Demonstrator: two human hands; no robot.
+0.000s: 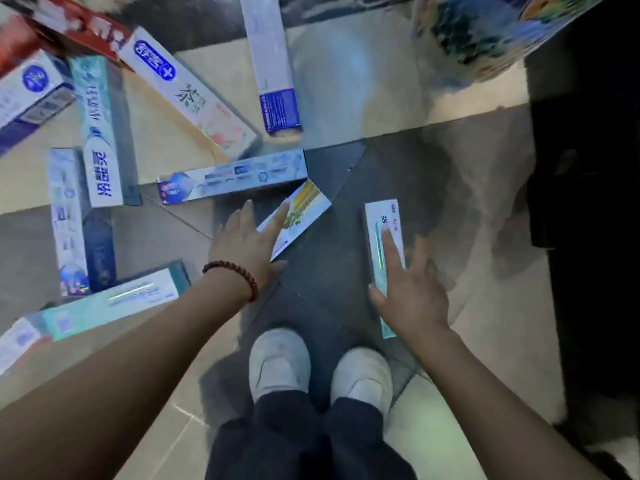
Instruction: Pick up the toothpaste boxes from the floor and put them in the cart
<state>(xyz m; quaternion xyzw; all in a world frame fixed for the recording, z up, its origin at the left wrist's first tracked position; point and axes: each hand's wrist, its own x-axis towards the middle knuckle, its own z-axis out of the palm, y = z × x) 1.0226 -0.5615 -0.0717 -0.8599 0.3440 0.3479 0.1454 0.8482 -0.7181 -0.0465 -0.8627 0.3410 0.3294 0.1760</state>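
Several toothpaste boxes lie scattered on the tiled floor. My left hand [247, 242], with a red bead bracelet at the wrist, reaches down with straight fingers that touch a white box with a yellow-green picture [304, 211]. My right hand [410, 285] lies with spread, straight fingers on a pale green and white box [382, 220] to the right. Both boxes lie flat on the floor. The cart is not in view.
More boxes lie to the left and ahead: a teal one [100, 133], a white one with a blue logo [187, 91], a blue-ended one [273, 71], a long one [232, 178]. My white shoes [280, 362] stand below. A patterned vase [485, 32] and dark furniture [588, 202] stand at right.
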